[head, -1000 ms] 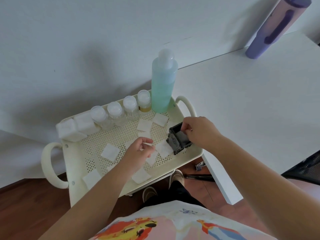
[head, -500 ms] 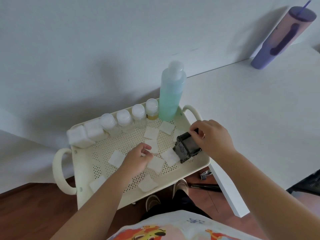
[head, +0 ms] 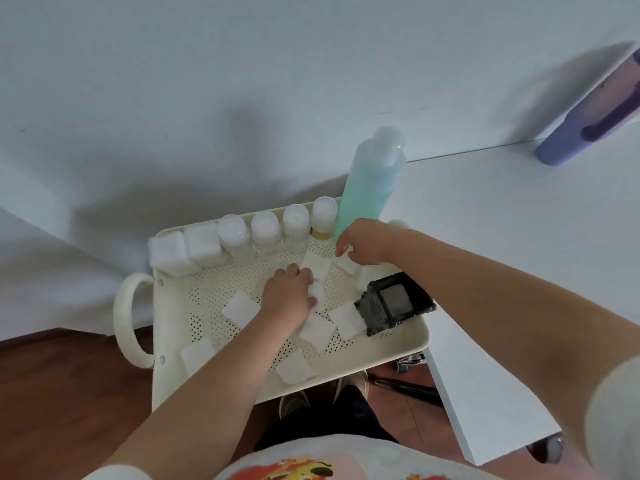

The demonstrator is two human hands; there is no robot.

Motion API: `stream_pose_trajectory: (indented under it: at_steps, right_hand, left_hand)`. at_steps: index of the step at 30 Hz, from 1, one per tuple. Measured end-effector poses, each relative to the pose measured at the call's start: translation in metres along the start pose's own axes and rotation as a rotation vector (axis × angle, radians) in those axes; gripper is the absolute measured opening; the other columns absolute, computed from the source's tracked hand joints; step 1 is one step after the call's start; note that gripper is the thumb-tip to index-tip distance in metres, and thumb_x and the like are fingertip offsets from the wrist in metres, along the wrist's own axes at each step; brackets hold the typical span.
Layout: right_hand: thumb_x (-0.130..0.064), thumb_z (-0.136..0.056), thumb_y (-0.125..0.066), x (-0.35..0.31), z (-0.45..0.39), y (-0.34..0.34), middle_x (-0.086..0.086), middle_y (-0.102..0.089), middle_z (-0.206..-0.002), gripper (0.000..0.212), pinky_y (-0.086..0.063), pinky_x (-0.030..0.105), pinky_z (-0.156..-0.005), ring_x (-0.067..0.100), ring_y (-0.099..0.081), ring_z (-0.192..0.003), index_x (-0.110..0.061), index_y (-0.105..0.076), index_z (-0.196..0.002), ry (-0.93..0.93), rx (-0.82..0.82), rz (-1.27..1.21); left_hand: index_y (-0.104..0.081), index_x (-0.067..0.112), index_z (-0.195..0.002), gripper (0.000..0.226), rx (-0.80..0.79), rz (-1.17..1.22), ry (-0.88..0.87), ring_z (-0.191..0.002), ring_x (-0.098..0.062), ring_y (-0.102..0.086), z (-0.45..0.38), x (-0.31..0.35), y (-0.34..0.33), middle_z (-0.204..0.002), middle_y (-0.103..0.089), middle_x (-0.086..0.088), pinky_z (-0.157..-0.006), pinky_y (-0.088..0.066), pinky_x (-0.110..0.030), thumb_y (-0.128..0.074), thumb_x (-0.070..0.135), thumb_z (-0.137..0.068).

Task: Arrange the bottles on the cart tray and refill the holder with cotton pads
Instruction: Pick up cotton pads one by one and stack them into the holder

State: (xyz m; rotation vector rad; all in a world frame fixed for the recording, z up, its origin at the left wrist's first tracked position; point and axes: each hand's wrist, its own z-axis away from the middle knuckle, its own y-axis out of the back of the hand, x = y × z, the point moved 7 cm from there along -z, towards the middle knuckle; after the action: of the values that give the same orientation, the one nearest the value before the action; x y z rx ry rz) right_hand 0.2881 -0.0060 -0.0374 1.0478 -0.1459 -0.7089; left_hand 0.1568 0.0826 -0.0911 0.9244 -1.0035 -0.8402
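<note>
The cream perforated cart tray (head: 381, 362) holds a back row of bottles: two square white ones (head: 202, 247), small clear round ones (head: 265, 230), one with yellow liquid (head: 323, 216), and a tall blue-green bottle (head: 367, 188) at the back right. The black holder (head: 391, 306) stands by itself near the tray's right edge, its opening facing up. Several white cotton pads (head: 240, 308) lie scattered on the tray. My left hand (head: 289, 294) is curled on a pad (head: 317, 292) in the tray's middle. My right hand (head: 365, 242) hovers by the tall bottle, fingertips down on a pad (head: 346, 265).
A white desk (head: 502, 254) abuts the tray's right side, with a purple tumbler (head: 588, 123) at its far end. The cart's looped handle (head: 124, 323) sticks out left. A white wall stands right behind the bottles. Wood floor and my feet show below.
My right hand let go of the black holder and moved back-left to a pad by the tall bottle. My left hand slid slightly farther onto a middle pad. The holder now stands alone.
</note>
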Motion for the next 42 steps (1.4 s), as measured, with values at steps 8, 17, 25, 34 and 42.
stream_pose_trajectory:
  at_steps: [8, 17, 25, 34, 42]
  right_hand:
    - [-0.004, -0.087, -0.054, -0.025, -0.031, -0.029, 0.009, -0.056, -0.123, 0.045, -0.051, 0.036, -0.083, 0.025, -0.059, -0.101, -0.010, -0.045, -0.130, 0.118, -0.120, 0.292]
    - [-0.004, -0.094, -0.051, -0.028, -0.040, -0.038, 0.009, -0.060, -0.114, 0.021, -0.053, 0.039, -0.084, 0.027, -0.060, -0.104, -0.007, -0.058, -0.113, 0.123, -0.196, 0.706]
    - [-0.005, -0.089, -0.054, -0.028, -0.036, -0.037, 0.005, -0.058, -0.097, 0.015, -0.048, 0.031, -0.067, 0.023, -0.060, -0.088, -0.010, -0.058, -0.103, 0.149, -0.203, 0.540]
    - [-0.019, -0.071, -0.077, -0.006, 0.035, 0.030, -0.011, -0.060, -0.076, 0.028, -0.043, 0.022, -0.063, 0.001, -0.050, -0.060, -0.034, -0.055, -0.077, 0.047, 0.224, -0.433]
    - [-0.021, -0.064, -0.087, 0.043, 0.150, 0.028, -0.003, -0.063, -0.065, 0.022, -0.043, 0.031, -0.065, 0.015, -0.053, -0.063, -0.016, -0.067, -0.072, -0.259, 0.463, -1.008]
  left_hand:
    - [-0.062, 0.025, -0.107, 0.030, -0.010, 0.014, 0.129, -0.110, -0.026, -0.044, 0.004, -0.007, -0.005, -0.111, -0.057, 0.001, -0.087, -0.034, -0.038, -0.064, 0.042, -0.083]
    - [-0.052, 0.021, -0.083, 0.013, 0.182, 0.254, 0.065, -0.085, -0.022, -0.051, 0.023, -0.008, 0.006, -0.083, -0.061, 0.006, -0.073, -0.037, -0.034, -0.065, 0.022, -0.083]
    - [-0.057, 0.022, -0.071, 0.022, 0.247, 0.738, 0.200, -0.055, 0.000, -0.047, 0.033, -0.014, 0.010, -0.064, -0.051, 0.014, -0.054, -0.038, -0.011, -0.078, 0.028, -0.075]
    - [-0.055, 0.026, -0.090, 0.026, 0.244, 1.250, 0.400, -0.074, -0.015, -0.071, 0.051, -0.033, 0.019, -0.094, -0.064, -0.001, -0.068, -0.060, -0.033, -0.076, 0.016, -0.078]
    - [-0.063, 0.012, -0.090, 0.010, 0.021, 1.423, 0.276, -0.070, -0.013, -0.069, 0.057, 0.003, 0.035, -0.093, -0.066, -0.004, -0.065, -0.055, -0.024, -0.071, 0.011, -0.083]
